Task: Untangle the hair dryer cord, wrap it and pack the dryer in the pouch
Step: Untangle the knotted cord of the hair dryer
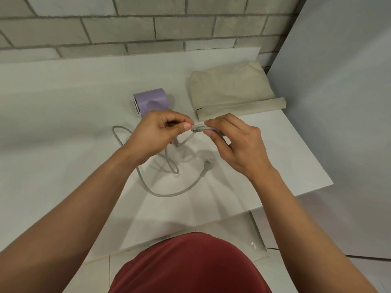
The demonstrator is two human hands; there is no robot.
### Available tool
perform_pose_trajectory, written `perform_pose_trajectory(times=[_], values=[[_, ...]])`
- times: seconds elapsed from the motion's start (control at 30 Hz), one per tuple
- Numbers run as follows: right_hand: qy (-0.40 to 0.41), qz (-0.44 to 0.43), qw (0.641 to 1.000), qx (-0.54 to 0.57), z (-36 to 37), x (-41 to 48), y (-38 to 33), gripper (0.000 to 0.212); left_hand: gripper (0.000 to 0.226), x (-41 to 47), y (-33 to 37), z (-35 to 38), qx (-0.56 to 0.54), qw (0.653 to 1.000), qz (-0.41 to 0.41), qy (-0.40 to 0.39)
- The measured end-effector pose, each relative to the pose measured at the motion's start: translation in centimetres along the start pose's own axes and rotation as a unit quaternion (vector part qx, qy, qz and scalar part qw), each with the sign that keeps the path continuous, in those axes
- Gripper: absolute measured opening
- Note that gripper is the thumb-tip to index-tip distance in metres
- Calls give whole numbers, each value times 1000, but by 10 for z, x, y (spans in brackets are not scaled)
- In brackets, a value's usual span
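A lilac hair dryer [151, 100] lies on the white counter [63, 115], partly hidden behind my left hand [155, 132]. Its grey cord [169, 192] loops over the counter and ends in a plug [209, 161]. Both hands hold a knotted part of the cord [197, 129] lifted above the surface. My left hand pinches it from the left with thumb and fingers. My right hand [234, 142] pinches it from the right. A beige cloth pouch [230, 89] lies flat at the back right, apart from the dryer.
A grey block wall [148, 26] runs behind the counter. A pale panel [338, 102] stands at the right. The counter's right edge [313, 153] runs diagonally beside my right forearm. A red garment [190, 265] fills the bottom middle.
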State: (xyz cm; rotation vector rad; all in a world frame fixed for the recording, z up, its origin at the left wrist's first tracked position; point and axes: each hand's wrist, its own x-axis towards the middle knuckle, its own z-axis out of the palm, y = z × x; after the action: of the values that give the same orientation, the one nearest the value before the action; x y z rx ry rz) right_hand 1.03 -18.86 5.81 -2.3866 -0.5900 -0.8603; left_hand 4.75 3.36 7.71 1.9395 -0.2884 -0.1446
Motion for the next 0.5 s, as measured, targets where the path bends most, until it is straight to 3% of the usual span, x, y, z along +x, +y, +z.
perform_pose_trajectory(times=[0.13,0.2,0.3,0.5], values=[[-17,208,969,131,1,1,-6,11,16,5,2,0,-33,999,2,-23],[-40,261,949,170,0,2,-8,7,18,6,3,4,3,999,22,-27],[-74,264,937,215,-4,3,-11,8,19,4,6,16,90,993,69,13],[-81,216,961,152,-9,0,-15,13,6,-7,7,29,72,994,65,53]])
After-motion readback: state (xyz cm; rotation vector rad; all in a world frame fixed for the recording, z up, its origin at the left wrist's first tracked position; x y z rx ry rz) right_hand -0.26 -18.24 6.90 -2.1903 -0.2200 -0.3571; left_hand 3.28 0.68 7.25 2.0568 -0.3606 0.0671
